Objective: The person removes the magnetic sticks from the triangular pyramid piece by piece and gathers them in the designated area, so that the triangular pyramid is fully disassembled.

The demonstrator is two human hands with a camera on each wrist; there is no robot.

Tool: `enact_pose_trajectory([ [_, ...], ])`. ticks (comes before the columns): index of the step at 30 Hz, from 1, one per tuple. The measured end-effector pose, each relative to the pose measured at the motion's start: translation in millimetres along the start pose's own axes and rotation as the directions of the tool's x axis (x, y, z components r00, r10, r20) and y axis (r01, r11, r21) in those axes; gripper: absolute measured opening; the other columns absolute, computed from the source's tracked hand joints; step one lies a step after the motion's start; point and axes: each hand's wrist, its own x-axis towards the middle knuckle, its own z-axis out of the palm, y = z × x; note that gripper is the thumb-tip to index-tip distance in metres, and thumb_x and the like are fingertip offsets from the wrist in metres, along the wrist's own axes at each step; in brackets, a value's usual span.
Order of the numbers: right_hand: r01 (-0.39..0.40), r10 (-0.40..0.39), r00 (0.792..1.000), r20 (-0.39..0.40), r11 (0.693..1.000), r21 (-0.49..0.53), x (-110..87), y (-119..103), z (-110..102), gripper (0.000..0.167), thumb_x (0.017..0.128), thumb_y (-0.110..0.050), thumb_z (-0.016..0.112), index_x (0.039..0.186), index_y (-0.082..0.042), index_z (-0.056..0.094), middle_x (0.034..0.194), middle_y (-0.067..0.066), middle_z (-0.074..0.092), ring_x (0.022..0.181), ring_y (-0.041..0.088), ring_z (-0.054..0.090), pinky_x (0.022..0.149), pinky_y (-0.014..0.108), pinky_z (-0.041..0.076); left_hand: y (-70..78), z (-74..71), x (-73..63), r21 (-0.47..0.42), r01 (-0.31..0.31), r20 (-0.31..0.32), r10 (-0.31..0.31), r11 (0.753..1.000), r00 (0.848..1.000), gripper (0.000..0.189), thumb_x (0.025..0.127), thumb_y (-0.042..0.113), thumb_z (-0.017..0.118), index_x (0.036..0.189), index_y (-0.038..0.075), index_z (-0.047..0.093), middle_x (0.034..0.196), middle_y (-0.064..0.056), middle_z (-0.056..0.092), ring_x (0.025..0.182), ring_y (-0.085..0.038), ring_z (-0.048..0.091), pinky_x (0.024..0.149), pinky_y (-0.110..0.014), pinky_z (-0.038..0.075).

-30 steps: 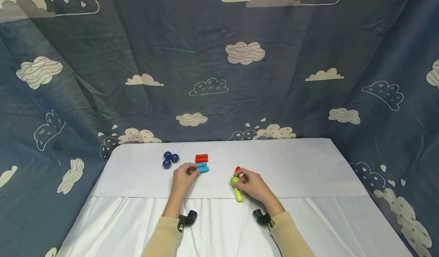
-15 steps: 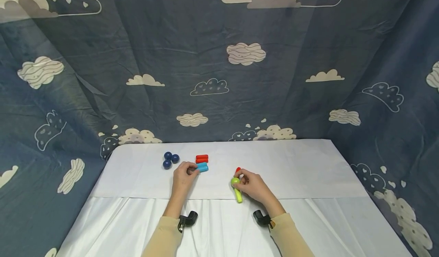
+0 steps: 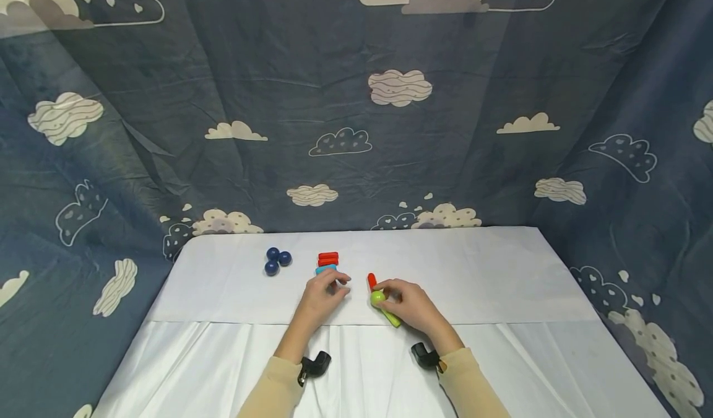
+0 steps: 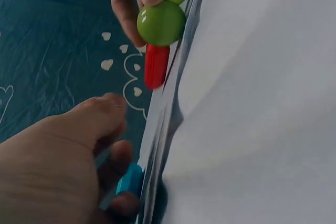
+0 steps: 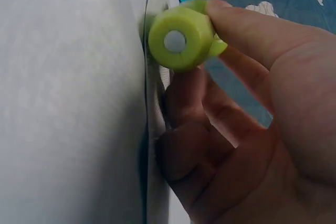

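My right hand [image 3: 413, 306] pinches a joined piece of what look like magnetic building parts: a lime-green ball [image 3: 377, 298] with a red rod [image 3: 371, 281] on its far side and a lime-green rod [image 3: 392, 319] on its near side. The green rod's pale round end faces the camera in the right wrist view. To the left, my left hand [image 3: 322, 299] holds nothing, its fingers loosely bent and apart. Just beyond it lie light-blue rods [image 3: 325, 269], partly covered by the fingers, and one light-blue rod [image 4: 130, 179] shows behind the fingers in the left wrist view.
Red rods [image 3: 328, 259] lie side by side behind the light-blue ones. Three dark-blue balls [image 3: 272, 261] sit close together at the back left. A white cloth covers the table [image 3: 473, 282]; a dark cloud-patterned curtain [image 3: 334, 96] hangs behind.
My left hand has left the light-blue rods, after pushing them together, and moved right towards the right hand. The joined piece has turned slightly, the green rod's near end swinging right.
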Motion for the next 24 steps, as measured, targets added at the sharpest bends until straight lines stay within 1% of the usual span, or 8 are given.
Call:
enact_pose_trajectory([
  [3, 0.005, -0.005, 1.0, 0.013, 1.0, 0.0, 1.1, -1.4, 0.7, 0.034, 0.09, -0.028, 0.086, 0.121, -0.024, 0.075, 0.097, -0.009, 0.071, 0.082, 0.012, 0.056, 0.073, 0.028, 0.046, 2.8, 3.3, -1.6, 0.029, 0.05, 0.111, -0.053, 0.998, 0.992, 0.027, 0.093, 0.012, 0.082, 0.118, 0.017, 0.076, 0.105, 0.003, 0.072, 0.087, -0.007, 0.061, 0.082, -0.026, 0.053],
  [5, 0.009, -0.009, 1.0, 0.029, 1.0, -0.004, 1.5, -2.0, 1.0, 0.031, 0.089, -0.028, 0.087, 0.118, -0.023, 0.075, 0.095, -0.009, 0.071, 0.083, 0.011, 0.056, 0.075, 0.028, 0.047, 4.1, 4.3, -2.3, 0.059, 0.078, 0.153, -0.086, 0.995, 0.985, 0.032, 0.093, 0.014, 0.082, 0.124, 0.02, 0.075, 0.111, 0.005, 0.071, 0.09, -0.006, 0.061, 0.085, -0.026, 0.053],
  [6, 0.013, -0.012, 0.999, 0.039, 1.0, -0.005, 1.4, -2.1, 1.1, 0.029, 0.089, -0.027, 0.087, 0.116, -0.023, 0.076, 0.095, -0.009, 0.07, 0.084, 0.012, 0.057, 0.077, 0.029, 0.047, 5.0, 4.3, -2.6, 0.069, 0.089, 0.164, -0.099, 0.994, 0.982, 0.034, 0.093, 0.015, 0.082, 0.126, 0.021, 0.074, 0.114, 0.006, 0.071, 0.091, -0.007, 0.061, 0.086, -0.027, 0.053],
  [8, 0.027, -0.026, 0.998, 0.061, 1.0, -0.013, 0.9, -1.9, 1.0, 0.025, 0.089, -0.025, 0.086, 0.113, -0.023, 0.077, 0.094, -0.008, 0.07, 0.086, 0.012, 0.057, 0.081, 0.032, 0.048, 6.3, 4.5, -2.7, 0.084, 0.096, 0.175, -0.109, 0.992, 0.979, 0.036, 0.093, 0.014, 0.082, 0.127, 0.021, 0.074, 0.118, 0.006, 0.07, 0.092, -0.008, 0.062, 0.087, -0.028, 0.053],
  [10, 0.04, -0.038, 0.996, 0.078, 0.999, -0.019, 0.5, -1.9, 0.8, 0.023, 0.09, -0.023, 0.085, 0.112, -0.024, 0.077, 0.096, -0.008, 0.07, 0.089, 0.012, 0.058, 0.086, 0.036, 0.049, 7.7, 4.3, -2.4, 0.099, 0.095, 0.181, -0.112, 0.991, 0.977, 0.033, 0.093, 0.013, 0.081, 0.125, 0.02, 0.075, 0.119, 0.005, 0.071, 0.091, -0.008, 0.062, 0.086, -0.028, 0.054],
  [14, 0.055, -0.053, 0.994, 0.091, 0.998, -0.016, 0.4, -2.3, 0.7, 0.023, 0.091, -0.02, 0.084, 0.114, -0.022, 0.077, 0.098, -0.007, 0.071, 0.091, 0.012, 0.06, 0.09, 0.04, 0.051, 9.1, 4.0, -1.1, 0.125, 0.099, 0.195, -0.122, 0.987, 0.973, 0.025, 0.094, 0.012, 0.081, 0.118, 0.018, 0.078, 0.112, 0.004, 0.073, 0.086, -0.007, 0.061, 0.08, -0.025, 0.051],
  [19, 0.037, -0.038, 0.995, 0.091, 0.999, 0.008, -0.3, -5.6, 0.7, 0.024, 0.091, -0.024, 0.085, 0.113, -0.02, 0.077, 0.096, -0.007, 0.071, 0.09, 0.013, 0.06, 0.088, 0.037, 0.052, 9.2, 4.0, -0.6, 0.112, 0.12, 0.198, -0.141, 0.986, 0.97, 0.021, 0.093, 0.015, 0.082, 0.113, 0.019, 0.08, 0.105, 0.005, 0.073, 0.083, -0.006, 0.059, 0.076, -0.022, 0.049],
  [24, 0.021, -0.021, 0.998, 0.066, 1.0, -0.002, -1.1, -6.8, 1.7, 0.024, 0.09, -0.025, 0.084, 0.112, -0.018, 0.078, 0.093, -0.007, 0.07, 0.086, 0.012, 0.059, 0.081, 0.031, 0.051, 7.5, 4.6, -1.9, 0.088, 0.129, 0.187, -0.144, 0.988, 0.972, 0.02, 0.092, 0.016, 0.083, 0.111, 0.018, 0.08, 0.095, 0.005, 0.069, 0.079, -0.005, 0.056, 0.073, -0.022, 0.047],
])
